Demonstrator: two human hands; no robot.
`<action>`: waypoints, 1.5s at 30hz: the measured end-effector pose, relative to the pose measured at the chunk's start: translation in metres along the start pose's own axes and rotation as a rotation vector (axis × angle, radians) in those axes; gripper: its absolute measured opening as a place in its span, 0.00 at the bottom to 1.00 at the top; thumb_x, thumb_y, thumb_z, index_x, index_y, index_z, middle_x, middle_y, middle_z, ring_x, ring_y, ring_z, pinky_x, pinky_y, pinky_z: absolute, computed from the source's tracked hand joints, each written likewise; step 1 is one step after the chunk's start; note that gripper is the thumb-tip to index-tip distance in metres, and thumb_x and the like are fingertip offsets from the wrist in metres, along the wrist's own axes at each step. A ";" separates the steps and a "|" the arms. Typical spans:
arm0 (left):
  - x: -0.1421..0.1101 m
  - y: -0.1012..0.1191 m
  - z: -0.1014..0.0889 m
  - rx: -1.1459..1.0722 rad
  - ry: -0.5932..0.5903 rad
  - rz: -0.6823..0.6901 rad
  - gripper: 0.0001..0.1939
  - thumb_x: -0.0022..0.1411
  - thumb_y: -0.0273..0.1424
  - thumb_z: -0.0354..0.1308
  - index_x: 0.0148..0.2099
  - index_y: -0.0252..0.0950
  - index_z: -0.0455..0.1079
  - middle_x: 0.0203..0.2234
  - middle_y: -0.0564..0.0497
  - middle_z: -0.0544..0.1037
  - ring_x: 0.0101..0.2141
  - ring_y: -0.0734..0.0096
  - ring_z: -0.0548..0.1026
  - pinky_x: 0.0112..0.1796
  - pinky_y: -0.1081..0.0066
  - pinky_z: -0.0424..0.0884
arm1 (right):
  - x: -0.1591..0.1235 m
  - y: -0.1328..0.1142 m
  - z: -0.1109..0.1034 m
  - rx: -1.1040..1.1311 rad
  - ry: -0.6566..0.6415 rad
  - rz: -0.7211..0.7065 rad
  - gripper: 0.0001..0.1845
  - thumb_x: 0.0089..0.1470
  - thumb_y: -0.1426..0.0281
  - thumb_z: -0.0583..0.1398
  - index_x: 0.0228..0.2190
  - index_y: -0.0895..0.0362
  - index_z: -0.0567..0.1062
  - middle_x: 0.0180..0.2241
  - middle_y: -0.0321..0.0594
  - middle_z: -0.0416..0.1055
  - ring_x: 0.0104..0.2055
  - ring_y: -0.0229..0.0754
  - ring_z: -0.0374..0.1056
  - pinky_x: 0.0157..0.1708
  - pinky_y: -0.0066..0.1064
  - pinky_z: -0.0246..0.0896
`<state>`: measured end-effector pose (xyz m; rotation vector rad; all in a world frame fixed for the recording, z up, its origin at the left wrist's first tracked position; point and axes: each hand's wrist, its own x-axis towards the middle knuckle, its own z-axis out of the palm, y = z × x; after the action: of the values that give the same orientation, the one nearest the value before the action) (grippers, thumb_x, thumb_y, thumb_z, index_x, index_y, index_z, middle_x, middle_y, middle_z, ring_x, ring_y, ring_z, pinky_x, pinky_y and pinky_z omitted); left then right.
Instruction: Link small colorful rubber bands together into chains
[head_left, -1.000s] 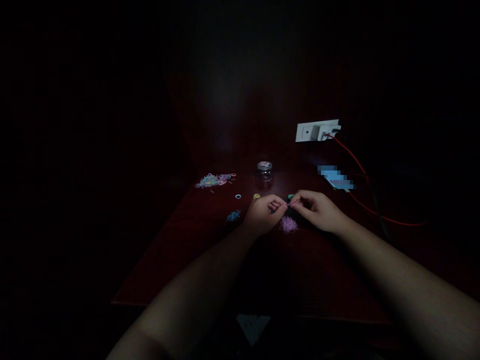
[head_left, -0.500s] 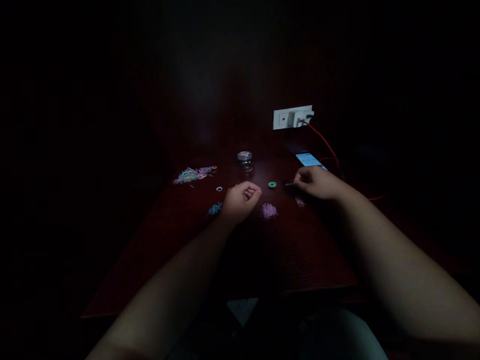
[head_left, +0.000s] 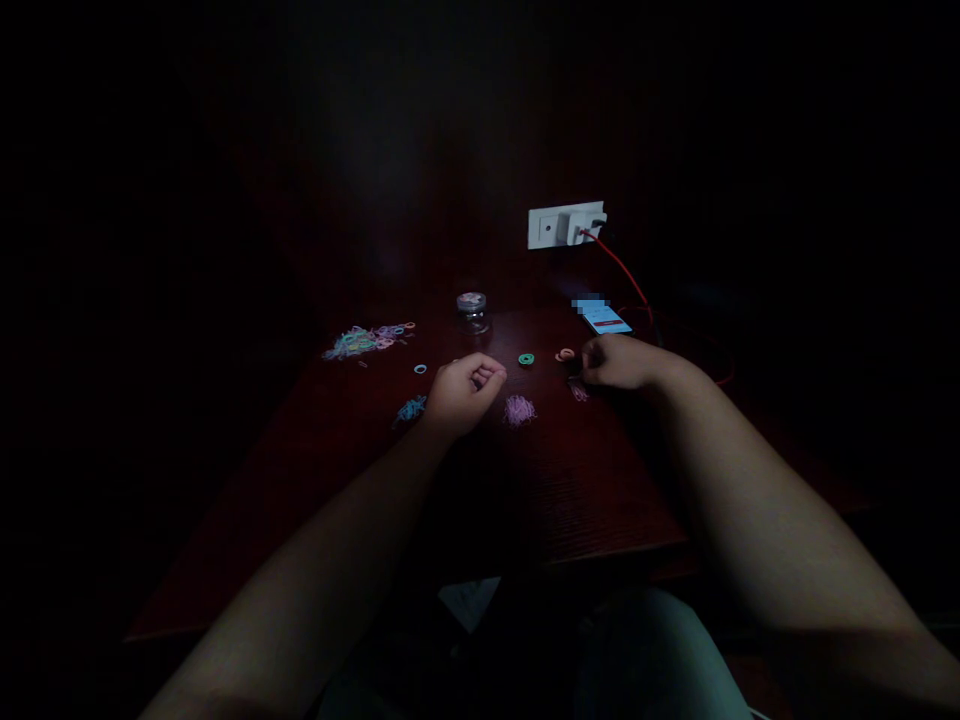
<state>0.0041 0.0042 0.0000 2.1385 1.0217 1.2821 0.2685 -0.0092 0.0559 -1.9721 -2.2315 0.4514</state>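
My left hand [head_left: 466,395] rests over the table with its fingers curled in; anything inside them is hidden. Beside its wrist is a pile of blue rubber bands [head_left: 411,409], and a light-blue ring of bands [head_left: 420,369] lies beyond it. To its right are a purple pile of rubber bands [head_left: 519,410] and a green ring of bands [head_left: 526,359]. My right hand [head_left: 611,362] is closed in a pinch, with what looks like a thin pink rubber band at its fingertips, right over a small pink bunch [head_left: 579,393]. Orange bands [head_left: 565,355] lie just left of that hand.
A mixed heap of coloured rubber bands [head_left: 364,342] lies at the table's far left. A clear lidded jar [head_left: 472,312] stands at the back. Behind my right hand lies a lit phone [head_left: 606,318]; a red cable [head_left: 626,268] hangs from the wall socket [head_left: 547,228].
My right hand has moved with the thin band toward me, to the small pink bunch, uncovering the orange bands. My left hand keeps its pose. The whole view has shifted slightly.
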 end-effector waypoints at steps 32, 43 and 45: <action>-0.001 0.005 -0.001 0.032 -0.005 0.042 0.07 0.58 0.33 0.57 0.35 0.35 0.74 0.25 0.52 0.76 0.25 0.77 0.71 0.28 0.75 0.68 | 0.008 0.010 0.002 0.046 -0.139 0.085 0.13 0.47 0.62 0.58 0.28 0.58 0.76 0.28 0.41 0.72 0.27 0.39 0.63 0.26 0.29 0.54; 0.000 0.002 0.000 0.017 -0.020 0.023 0.07 0.58 0.33 0.57 0.35 0.35 0.73 0.26 0.51 0.77 0.26 0.76 0.71 0.27 0.76 0.68 | 0.010 0.010 0.003 0.025 -0.117 0.072 0.10 0.46 0.67 0.56 0.25 0.59 0.74 0.27 0.42 0.72 0.25 0.37 0.63 0.24 0.28 0.54; -0.001 0.002 0.000 0.013 -0.021 0.020 0.07 0.58 0.33 0.57 0.35 0.35 0.73 0.26 0.51 0.77 0.26 0.76 0.72 0.27 0.76 0.68 | 0.010 0.012 0.003 0.030 -0.100 0.088 0.11 0.46 0.66 0.56 0.26 0.59 0.75 0.28 0.43 0.73 0.26 0.38 0.64 0.25 0.28 0.55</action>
<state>0.0042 0.0026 0.0008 2.1728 1.0046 1.2628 0.2773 0.0017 0.0488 -2.0827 -2.1875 0.6033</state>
